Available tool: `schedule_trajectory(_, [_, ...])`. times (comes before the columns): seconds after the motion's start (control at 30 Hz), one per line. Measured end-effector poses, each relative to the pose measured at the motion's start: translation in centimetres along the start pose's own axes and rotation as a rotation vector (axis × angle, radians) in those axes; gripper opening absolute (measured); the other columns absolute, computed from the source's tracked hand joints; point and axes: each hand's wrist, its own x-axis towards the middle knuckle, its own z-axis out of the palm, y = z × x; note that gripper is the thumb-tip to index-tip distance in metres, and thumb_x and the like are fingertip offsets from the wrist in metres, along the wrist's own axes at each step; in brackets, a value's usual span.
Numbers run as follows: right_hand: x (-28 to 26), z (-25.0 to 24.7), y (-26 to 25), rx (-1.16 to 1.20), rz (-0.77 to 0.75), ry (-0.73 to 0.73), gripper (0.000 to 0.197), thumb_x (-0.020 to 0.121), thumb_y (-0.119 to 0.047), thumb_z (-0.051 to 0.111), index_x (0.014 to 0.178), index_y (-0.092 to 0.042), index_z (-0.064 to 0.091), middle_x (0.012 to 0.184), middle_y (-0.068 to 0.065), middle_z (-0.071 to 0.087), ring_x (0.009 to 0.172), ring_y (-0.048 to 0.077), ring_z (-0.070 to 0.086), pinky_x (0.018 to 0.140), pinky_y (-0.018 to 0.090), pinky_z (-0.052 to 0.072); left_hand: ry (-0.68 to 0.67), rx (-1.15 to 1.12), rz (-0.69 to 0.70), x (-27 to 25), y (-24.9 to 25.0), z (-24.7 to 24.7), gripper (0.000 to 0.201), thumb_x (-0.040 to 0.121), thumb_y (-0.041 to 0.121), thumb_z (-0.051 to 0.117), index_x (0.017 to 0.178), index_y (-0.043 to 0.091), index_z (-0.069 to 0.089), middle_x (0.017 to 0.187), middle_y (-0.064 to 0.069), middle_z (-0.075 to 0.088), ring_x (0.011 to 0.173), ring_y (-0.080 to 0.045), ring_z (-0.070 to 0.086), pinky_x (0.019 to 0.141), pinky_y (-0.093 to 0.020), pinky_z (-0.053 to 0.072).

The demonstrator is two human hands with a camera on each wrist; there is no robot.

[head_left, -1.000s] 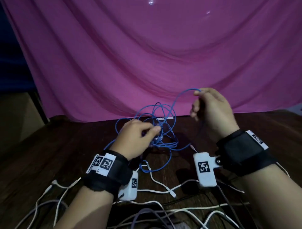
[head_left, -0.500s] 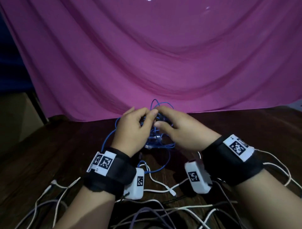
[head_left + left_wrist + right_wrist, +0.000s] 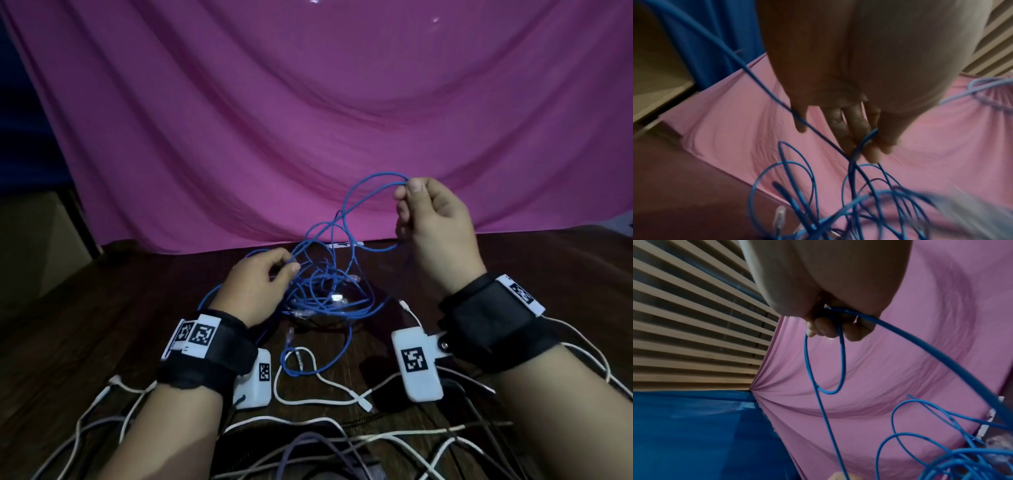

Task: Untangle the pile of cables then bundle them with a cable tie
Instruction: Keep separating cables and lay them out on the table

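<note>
my right hand (image 3: 433,226) pinches a raised loop above the blue cable tangle (image 3: 329,291) on the table (image 3: 102,308) while my left hand (image 3: 255,286) pinches a strand at its near-left edge; it seems light, thin, springy, snag-prone, best taken near a plug end

Tangle (image 3: 329,291): on table (image 3: 102,325), before curtain (image 3: 308,120).
Right hand (image 3: 435,222): above tangle, right.
Left hand (image 3: 260,284): at tangle's left.

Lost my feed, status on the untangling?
Right hand holds blue loop raised. Left hand pinches strand at blue tangle. Still knotted; white cables nearby.
</note>
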Motion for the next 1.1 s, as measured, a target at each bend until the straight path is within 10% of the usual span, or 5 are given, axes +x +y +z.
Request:
schedule_trajectory(0.23, [0.3,-1.6,-0.9,-0.428,-0.134,-0.203,0.027,0.107,-0.018,0.048,0.085,-0.011,0.060,0.063,-0.002,0.043,0.055,0.007,0.035,0.054,0.022,0.029,0.801,-0.360,0.027,1.3,1.6,-2.6,0.016,0.101,0.033,0.060,0.092,0.023,0.069,0.077,0.011,0.066,0.071,0.008,0.054,0.073,-0.019,0.046])
schedule_trajectory(0.37, [-0.2,-1.1,0.5,-0.614,-0.111,-0.284,0.030,0.106,-0.022,0.052,0.083,-0.005,0.063,0.057,-0.014,0.045,0.053,0.000,0.037,0.054,0.018,0.030,0.926,-0.456,0.030,1.8,2.2,-3.7,0.011,0.101,0.028,0.059,0.094,0.021,0.064,0.076,0.015,0.058,0.068,0.012,0.050,0.071,-0.012,0.042])
schedule_trajectory(0.73, [3.1,-4.8,-1.1,-0.082,0.039,0.511,0.035,0.111,-0.022,0.034,0.079,-0.018,0.049,0.060,0.004,0.038,0.036,0.005,0.038,0.048,0.029,0.043,0.055,0.070,-0.187,0.8,-1.9,-3.0,0.023,0.094,0.038,0.068,0.075,0.025,0.070,0.060,0.005,0.062,0.055,-0.007,0.050,0.056,-0.027,0.039])
schedule_trajectory(0.93, [3.2,-4.6,-1.6,-0.037,0.038,0.356,0.033,0.111,-0.021,0.036,0.082,-0.016,0.050,0.060,0.003,0.036,0.047,0.013,0.033,0.049,0.026,0.038,0.263,-0.487,-0.178,1.0,2.0,-3.5,0.026,0.103,0.035,0.057,0.085,0.023,0.072,0.054,0.010,0.049,0.050,-0.005,0.045,0.051,-0.021,0.043])
schedule_trajectory(1.1, [2.0,-2.1,-1.5,0.254,0.167,0.298,0.029,0.111,-0.020,0.036,0.085,-0.016,0.049,0.054,-0.004,0.032,0.043,0.009,0.027,0.050,0.026,0.034,-0.257,-0.835,-0.057,-0.4,8.1,-1.1,0.048,0.084,0.051,0.075,0.125,0.028,0.066,0.095,0.005,0.070,0.087,-0.009,0.067,0.082,-0.031,0.058])
